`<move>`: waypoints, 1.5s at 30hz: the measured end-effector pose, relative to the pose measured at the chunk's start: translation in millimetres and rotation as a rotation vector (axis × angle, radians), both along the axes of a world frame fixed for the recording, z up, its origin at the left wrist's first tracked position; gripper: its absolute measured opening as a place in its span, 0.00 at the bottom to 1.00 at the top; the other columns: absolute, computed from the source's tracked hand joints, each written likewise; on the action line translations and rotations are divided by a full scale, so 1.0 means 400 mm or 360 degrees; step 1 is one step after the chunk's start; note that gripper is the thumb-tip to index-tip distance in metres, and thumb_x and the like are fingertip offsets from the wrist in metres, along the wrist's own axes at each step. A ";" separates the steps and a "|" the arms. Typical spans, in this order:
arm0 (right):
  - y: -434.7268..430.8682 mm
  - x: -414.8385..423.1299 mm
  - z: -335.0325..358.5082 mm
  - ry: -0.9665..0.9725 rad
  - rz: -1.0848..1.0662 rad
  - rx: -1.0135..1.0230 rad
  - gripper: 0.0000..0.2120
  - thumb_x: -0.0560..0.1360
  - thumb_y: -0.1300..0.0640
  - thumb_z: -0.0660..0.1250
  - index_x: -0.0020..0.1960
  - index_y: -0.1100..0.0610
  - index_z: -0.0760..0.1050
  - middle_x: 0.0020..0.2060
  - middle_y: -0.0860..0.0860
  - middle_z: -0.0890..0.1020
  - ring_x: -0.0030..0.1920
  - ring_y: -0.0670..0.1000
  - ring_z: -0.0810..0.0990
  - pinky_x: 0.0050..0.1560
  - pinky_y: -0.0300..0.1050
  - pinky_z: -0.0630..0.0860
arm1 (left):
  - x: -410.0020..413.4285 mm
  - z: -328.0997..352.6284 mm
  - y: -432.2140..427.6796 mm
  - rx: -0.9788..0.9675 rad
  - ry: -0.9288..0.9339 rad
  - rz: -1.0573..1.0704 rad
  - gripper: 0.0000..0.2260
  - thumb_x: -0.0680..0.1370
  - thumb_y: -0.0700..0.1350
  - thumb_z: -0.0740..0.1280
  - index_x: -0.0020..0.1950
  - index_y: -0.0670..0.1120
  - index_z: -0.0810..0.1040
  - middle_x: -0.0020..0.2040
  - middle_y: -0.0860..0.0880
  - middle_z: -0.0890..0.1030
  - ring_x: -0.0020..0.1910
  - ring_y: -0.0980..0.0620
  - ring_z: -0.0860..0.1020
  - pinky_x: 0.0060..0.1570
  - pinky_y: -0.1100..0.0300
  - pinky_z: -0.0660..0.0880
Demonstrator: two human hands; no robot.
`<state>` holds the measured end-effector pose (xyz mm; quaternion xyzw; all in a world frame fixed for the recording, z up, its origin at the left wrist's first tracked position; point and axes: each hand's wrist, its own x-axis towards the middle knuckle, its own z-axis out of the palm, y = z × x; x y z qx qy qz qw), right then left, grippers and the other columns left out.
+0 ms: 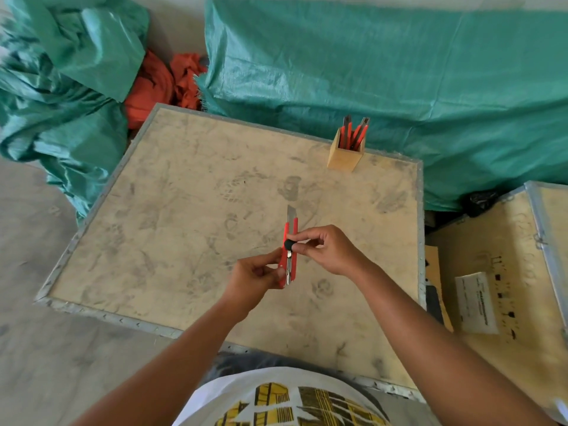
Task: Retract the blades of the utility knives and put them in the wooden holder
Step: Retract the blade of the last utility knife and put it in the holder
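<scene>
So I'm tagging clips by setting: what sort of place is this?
Probably a storeroom or warehouse floor: a plywood crate serves as the table, a second crate stands beside it, and green tarpaulin covers goods behind.

One utility knife (290, 247) in the grips; three or so knives (353, 133) in one wooden holder (344, 158) beyond.

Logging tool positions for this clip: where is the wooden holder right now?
In the head view, the wooden holder stands at the crate top's far edge, right of centre, against the green tarp, with knives already inside.
</scene>
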<state>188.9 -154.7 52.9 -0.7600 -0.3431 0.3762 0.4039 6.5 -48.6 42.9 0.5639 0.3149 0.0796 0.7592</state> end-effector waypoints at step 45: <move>0.039 -0.129 0.175 -0.0357 -0.0299 0.0230 0.09 0.69 0.46 0.80 0.47 0.42 0.84 0.39 0.35 0.83 0.37 0.40 0.77 0.36 0.30 0.73 | 0.005 0.156 0.188 -0.0048 -0.0373 -0.0366 0.23 0.68 0.37 0.75 0.63 0.44 0.81 0.57 0.43 0.85 0.48 0.41 0.84 0.48 0.52 0.82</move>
